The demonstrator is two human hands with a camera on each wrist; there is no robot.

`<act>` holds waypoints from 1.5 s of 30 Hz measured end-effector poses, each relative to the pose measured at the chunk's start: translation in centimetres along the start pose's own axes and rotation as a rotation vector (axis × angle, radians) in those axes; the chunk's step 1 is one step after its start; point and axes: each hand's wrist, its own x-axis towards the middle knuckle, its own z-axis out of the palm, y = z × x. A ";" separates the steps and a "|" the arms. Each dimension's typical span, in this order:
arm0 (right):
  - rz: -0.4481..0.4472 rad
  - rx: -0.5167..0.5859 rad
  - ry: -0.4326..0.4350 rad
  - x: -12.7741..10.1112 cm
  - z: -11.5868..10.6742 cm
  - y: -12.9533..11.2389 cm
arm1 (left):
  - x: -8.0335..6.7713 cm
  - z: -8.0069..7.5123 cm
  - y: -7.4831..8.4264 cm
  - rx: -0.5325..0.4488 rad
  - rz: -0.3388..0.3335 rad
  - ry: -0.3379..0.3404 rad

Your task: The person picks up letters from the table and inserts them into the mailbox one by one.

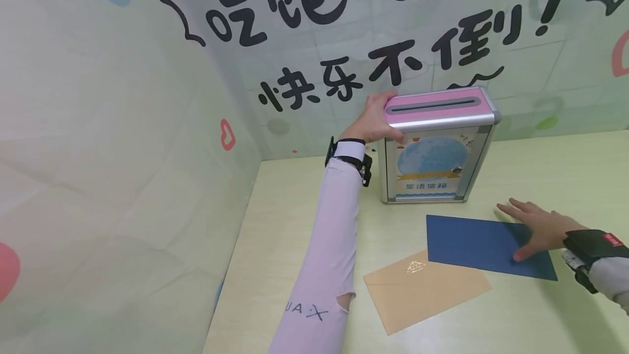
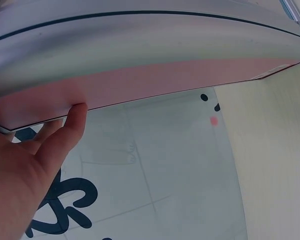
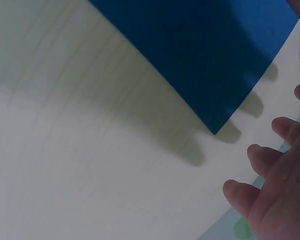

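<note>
A suggestion box [image 1: 439, 116] with a pink slotted top, silver frame and a clear front over a blue-globe card stands upright against the wall. My left hand [image 1: 374, 120] grips its upper left side, thumb at the front; in the left wrist view that hand [image 2: 25, 175] reaches the pink panel [image 2: 120, 85]. In front lies a dark blue paper rectangle [image 1: 476, 242], its kind not plain. It overlaps the top edge of a tan envelope [image 1: 422, 294] with a gold print. Over the blue paper's right end hovers my right hand [image 1: 547, 228], fingers spread, holding nothing.
Behind the pale wooden table [image 1: 280, 223] rises a wall [image 1: 314, 48] with large black lettering. A second wall [image 1: 123, 179] closes off the left side. My left arm in a lilac sleeve [image 1: 321, 255] stretches across the table.
</note>
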 end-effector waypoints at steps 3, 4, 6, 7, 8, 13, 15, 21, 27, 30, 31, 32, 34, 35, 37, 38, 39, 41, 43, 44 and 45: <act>-0.004 0.016 0.000 0.0 0.6 0.1 | 0.0 0.0 0.1 -0.001 -0.001 0.004; -0.005 0.015 0.002 0.0 0.8 0.1 | 0.0 -0.1 0.2 -0.001 -0.002 0.005; -0.014 -0.003 0.013 0.0 1.2 0.2 | 0.1 -0.1 0.3 0.004 -0.003 0.005; -0.020 -0.015 0.022 0.0 1.4 0.2 | 0.1 -0.1 0.3 0.004 -0.004 0.006; -0.023 -0.028 0.028 0.0 1.5 0.2 | 0.1 -0.2 0.3 0.006 -0.003 0.007; -0.036 -0.073 0.043 0.0 1.6 0.1 | 0.1 -0.2 0.2 0.015 0.006 0.004; -0.036 -0.071 0.040 -0.1 1.7 0.0 | 0.1 -0.1 0.2 0.016 0.011 0.003; -0.054 -0.084 0.069 -0.2 2.0 0.0 | -0.2 0.1 0.3 0.000 0.007 0.013; -0.078 -0.117 0.103 -0.1 2.5 0.2 | -0.4 0.2 0.3 -0.007 0.001 0.012; -0.085 -0.119 0.113 0.0 2.5 0.2 | -0.3 0.2 0.2 -0.009 0.001 0.016; -0.088 -0.118 0.118 0.0 2.5 0.2 | -0.3 0.1 0.2 -0.006 0.001 0.017; -0.087 -0.117 0.123 0.0 2.5 0.2 | -0.3 0.1 0.2 0.000 0.001 0.017; -0.084 -0.113 0.131 0.0 2.4 0.1 | -0.3 0.1 0.2 0.009 0.000 0.016; -0.084 -0.109 0.134 0.0 2.4 0.1 | -0.4 0.1 0.2 0.012 0.000 0.015; -0.080 -0.103 0.140 -0.1 2.3 -0.1 | -0.4 0.0 0.2 0.017 -0.001 0.016; -0.077 -0.100 0.143 -0.1 2.3 -0.2 | -0.4 0.0 0.2 0.017 -0.001 0.017; -0.078 -0.098 0.143 -0.1 2.2 -0.2 | -0.4 0.0 0.2 0.016 -0.002 0.019; -0.079 -0.098 0.142 -0.1 2.2 -0.3 | -0.4 0.1 0.1 0.014 -0.002 0.019; -0.082 -0.106 0.138 -0.1 2.1 -0.2 | -0.3 0.1 0.1 0.011 -0.002 0.019; -0.080 -0.114 0.135 -0.1 2.1 -0.2 | -0.3 0.1 0.1 0.010 -0.001 0.019; -0.078 -0.122 0.131 -0.1 2.1 -0.1 | -0.3 0.1 0.1 0.009 0.000 0.020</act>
